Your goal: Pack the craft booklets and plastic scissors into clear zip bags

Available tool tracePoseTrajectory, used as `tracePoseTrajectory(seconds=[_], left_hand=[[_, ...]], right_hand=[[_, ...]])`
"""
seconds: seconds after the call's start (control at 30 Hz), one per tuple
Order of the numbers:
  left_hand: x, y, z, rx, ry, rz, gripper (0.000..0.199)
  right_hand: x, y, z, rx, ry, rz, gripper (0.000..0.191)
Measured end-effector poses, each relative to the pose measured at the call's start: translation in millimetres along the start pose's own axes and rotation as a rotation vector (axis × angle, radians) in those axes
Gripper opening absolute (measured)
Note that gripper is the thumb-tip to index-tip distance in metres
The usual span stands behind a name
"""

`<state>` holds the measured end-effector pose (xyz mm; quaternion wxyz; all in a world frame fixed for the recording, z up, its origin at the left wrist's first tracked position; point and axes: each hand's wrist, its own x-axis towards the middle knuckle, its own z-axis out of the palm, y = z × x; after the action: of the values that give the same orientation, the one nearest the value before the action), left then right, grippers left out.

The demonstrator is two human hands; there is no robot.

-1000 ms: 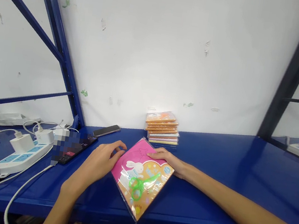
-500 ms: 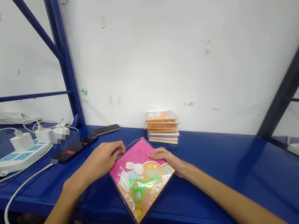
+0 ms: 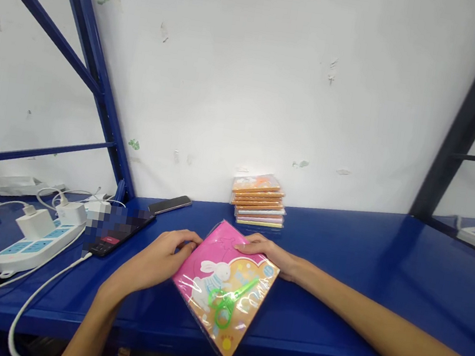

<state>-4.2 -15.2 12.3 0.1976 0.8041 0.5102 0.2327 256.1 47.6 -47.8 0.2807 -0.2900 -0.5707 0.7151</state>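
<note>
Left hand: the left hand (image 3: pixel 152 260) came in from the near side, fingers (image 3: pixel 187 241) curled and closed on the pack's left edge, probably to keep it from sliding.
Right hand: the right hand (image 3: pixel 266 251) reached across from the right, fingers (image 3: pixel 255 241) lying pretty flat over the upper right edge, so the pack was braced from both sides.
The pack: a clear plastic craft pack (image 3: pixel 209 275) sat between the hands on a blue steel shelf (image 3: pixel 333 311), turned diamond-wise with one corner pointing at the person. It had a pink and orange rabbit card inside.
Inside it: green plastic scissors (image 3: pixel 224 310) showed through the wrap, lying over the card's lower half.
Behind it: a stack of paper packets (image 3: pixel 257 202) sat against the white wall, seemingly kept out of the working spot.
Off to the left: a black phone (image 3: pixel 170 205) lay near a dark device (image 3: pixel 121 238), which was partly pixelated. Beyond them, a white charger (image 3: pixel 36 224) was plugged into a power strip (image 3: pixel 34 252), so its cables trailed along the shelf.
</note>
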Motion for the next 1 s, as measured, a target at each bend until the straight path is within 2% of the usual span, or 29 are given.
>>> tracePoseTrajectory(seconds=[0.1, 0.27, 0.37, 0.43, 0.6, 0.7, 0.77, 0.87, 1.0], left_hand=[[1.8, -3.0, 0.9, -0.029, -0.024, -0.045, 0.036], [1.8, -9.0, 4.9, -0.149, -0.025, -0.243, 0.046], [0.6, -10.3, 6.1, -0.281, -0.132, -0.249, 0.039], [0.6, -11.0, 6.5, -0.401, -0.142, -0.252, 0.035], [4.0, -14.4, 6.4, -0.71, 0.02, -0.364, 0.037], [6.7, -16.6, 4.5, -0.813, 0.135, -0.384, 0.04], [8.2, -16.8, 3.1, -0.851, 0.187, -0.398, 0.04], [9.8, -14.5, 2.0, -0.862, 0.234, -0.414, 0.04], [11.2, -11.9, 3.3, -0.871, 0.263, -0.414, 0.043]], right_hand=[[0.2, 0.5, -0.8, 0.015, 0.0, -0.003, 0.037], [-0.8, 0.3, -2.2, 0.005, 0.008, 0.011, 0.035], [-0.2, -1.1, -0.8, 0.001, -0.007, 0.027, 0.036], [1.3, -2.9, 1.1, -0.009, -0.004, 0.037, 0.038], [4.5, -7.4, -0.9, 0.021, 0.087, -0.053, 0.039], [3.3, -8.1, -7.1, 0.01, 0.032, -0.055, 0.039], [2.7, -7.0, -9.7, -0.024, 0.028, -0.039, 0.043], [4.3, -3.8, -9.7, -0.059, 0.122, -0.066, 0.047], [7.5, -1.7, -8.1, -0.045, 0.186, -0.118, 0.049]])
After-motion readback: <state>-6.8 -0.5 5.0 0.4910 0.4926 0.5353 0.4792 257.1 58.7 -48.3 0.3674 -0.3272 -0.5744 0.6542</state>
